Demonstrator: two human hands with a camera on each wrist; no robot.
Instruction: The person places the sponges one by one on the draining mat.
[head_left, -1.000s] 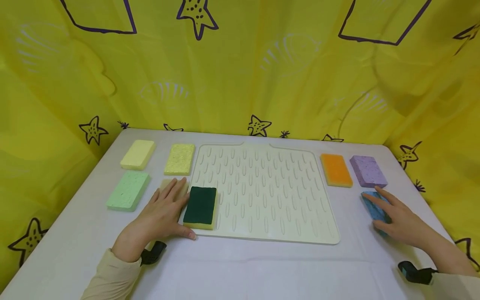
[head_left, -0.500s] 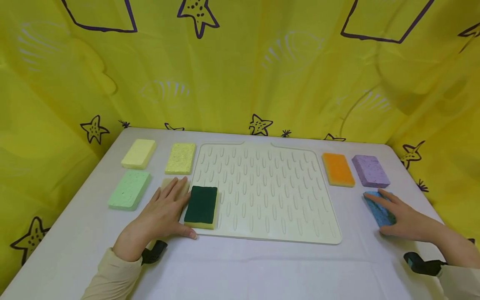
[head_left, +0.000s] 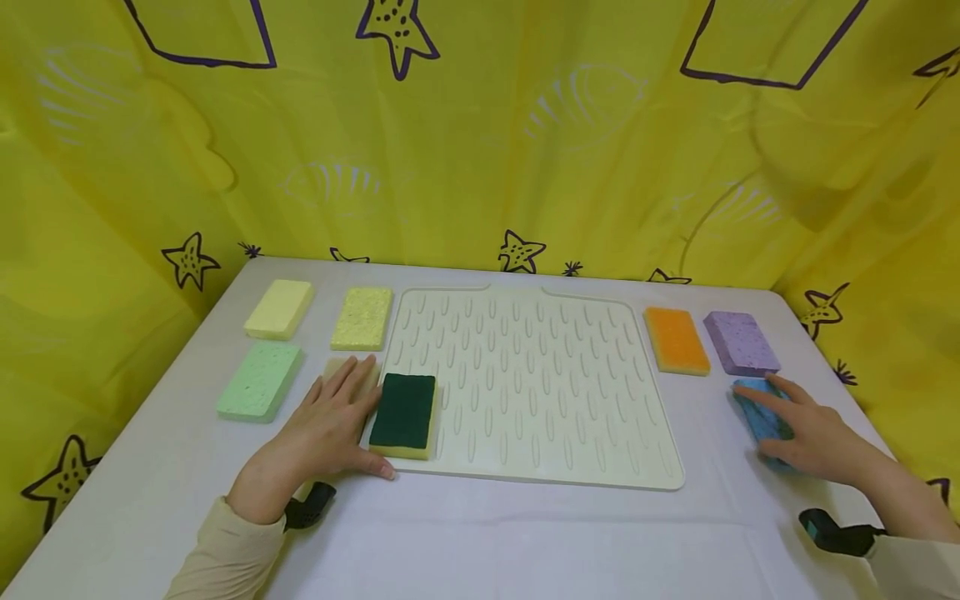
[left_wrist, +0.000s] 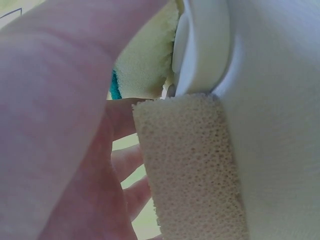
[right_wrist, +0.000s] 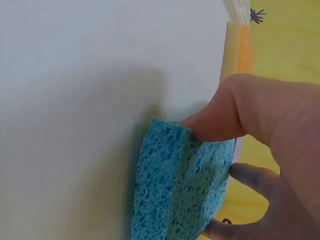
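Nudged the blue, rectangular, open-pored sponge (right_wrist: 177,182) slightly nearer the thick purple rectangular sponge (head_left: 742,343) since the earlier frame, at the right of the white cloth-covered table (head_left: 540,542). Pinched it in the right hand (head_left: 816,435), between thumb and fingertips. Looked light, soft and springy, unlikely to slip or break; seemed best held by opposite edges, pressed gently. Rested the left hand (head_left: 326,427), fingers straight, on the beige rectangular foam sponge (left_wrist: 192,165), beside the green-topped yellow scouring sponge (head_left: 403,412) at the off-white, oval-ridged mat's edge (head_left: 540,477).

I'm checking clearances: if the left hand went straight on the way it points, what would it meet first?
Probably the speckled yellow sponge, just ahead of the left hand; exact height is hard to judge.
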